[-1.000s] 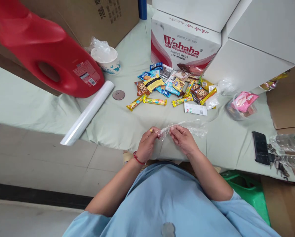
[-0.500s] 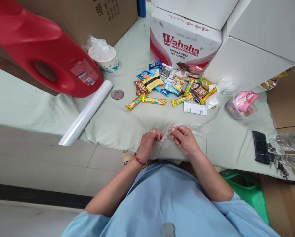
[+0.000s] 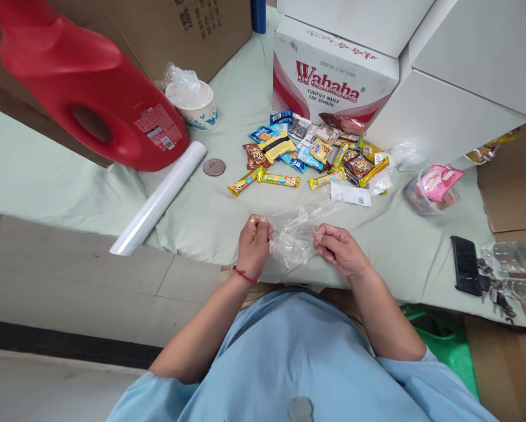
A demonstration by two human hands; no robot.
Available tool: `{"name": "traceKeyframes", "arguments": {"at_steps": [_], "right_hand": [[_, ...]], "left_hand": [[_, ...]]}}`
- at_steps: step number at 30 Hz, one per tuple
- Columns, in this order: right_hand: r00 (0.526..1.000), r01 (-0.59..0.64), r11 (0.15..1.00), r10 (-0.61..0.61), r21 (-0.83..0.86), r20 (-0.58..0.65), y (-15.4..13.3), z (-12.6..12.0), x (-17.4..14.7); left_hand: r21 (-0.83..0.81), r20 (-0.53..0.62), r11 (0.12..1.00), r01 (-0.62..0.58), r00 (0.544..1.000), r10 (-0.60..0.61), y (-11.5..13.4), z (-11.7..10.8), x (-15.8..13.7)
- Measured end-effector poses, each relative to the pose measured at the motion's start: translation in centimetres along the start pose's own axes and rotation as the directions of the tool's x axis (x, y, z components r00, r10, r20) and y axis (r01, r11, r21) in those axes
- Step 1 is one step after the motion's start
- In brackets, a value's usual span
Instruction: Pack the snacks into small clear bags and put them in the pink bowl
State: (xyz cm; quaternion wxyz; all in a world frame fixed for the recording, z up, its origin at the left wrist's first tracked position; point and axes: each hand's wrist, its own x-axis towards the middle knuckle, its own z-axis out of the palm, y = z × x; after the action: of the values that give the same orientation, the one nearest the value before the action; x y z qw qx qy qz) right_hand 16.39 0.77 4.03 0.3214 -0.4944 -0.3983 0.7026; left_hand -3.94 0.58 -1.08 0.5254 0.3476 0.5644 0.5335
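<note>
A thin, clear plastic bag point(image 3: 292, 237) stretches crumpled between my two hands, above the near part of the cloth-covered table. My left hand point(image 3: 254, 243) is closed on its left side, with a ring on one finger and a red cord round the wrist. On the right side, the fingers of my right hand point(image 3: 338, 249) pinch the film. Beyond the bag lies a heap of small wrapped snacks point(image 3: 306, 146), among them yellow stick packs point(image 3: 279, 179) and a white packet point(image 3: 350, 194).
Left stand a big red jug point(image 3: 95, 99), a plastic roll point(image 3: 159, 199), a round metal disc point(image 3: 214, 167) and a paper cup point(image 3: 194, 108). A Wahaha carton point(image 3: 333, 76) backs the snacks. Right are a clear tub point(image 3: 434, 190), a phone point(image 3: 465, 265), keys point(image 3: 495, 290) and bottles point(image 3: 515, 258).
My hands have moved apart, the left one to the left and the right one slightly to the right. Between them the bag has spread wider.
</note>
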Motion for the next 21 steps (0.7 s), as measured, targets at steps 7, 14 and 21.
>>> {"name": "traceKeyframes", "arguments": {"at_steps": [7, 14, 21], "right_hand": [[0.999, -0.023, 0.956, 0.01, -0.291, -0.047, 1.1, -6.2, -1.9], [0.932, 0.157, 0.72, -0.334, -0.676, -0.138, -1.8, -8.9, -0.3], [0.926, 0.331, 0.551, -0.348, -0.766, 0.15, -1.6, -4.6, 3.8]], "left_hand": [[0.022, -0.09, 0.999, 0.05, 0.995, -0.048, -0.7, -2.5, 0.4], [0.318, 0.009, 0.946, -0.057, 0.998, 0.057, -1.5, -2.7, -0.7], [0.5, 0.064, 0.857, -0.123, 0.992, 0.105, -1.4, -3.0, -1.5]]}}
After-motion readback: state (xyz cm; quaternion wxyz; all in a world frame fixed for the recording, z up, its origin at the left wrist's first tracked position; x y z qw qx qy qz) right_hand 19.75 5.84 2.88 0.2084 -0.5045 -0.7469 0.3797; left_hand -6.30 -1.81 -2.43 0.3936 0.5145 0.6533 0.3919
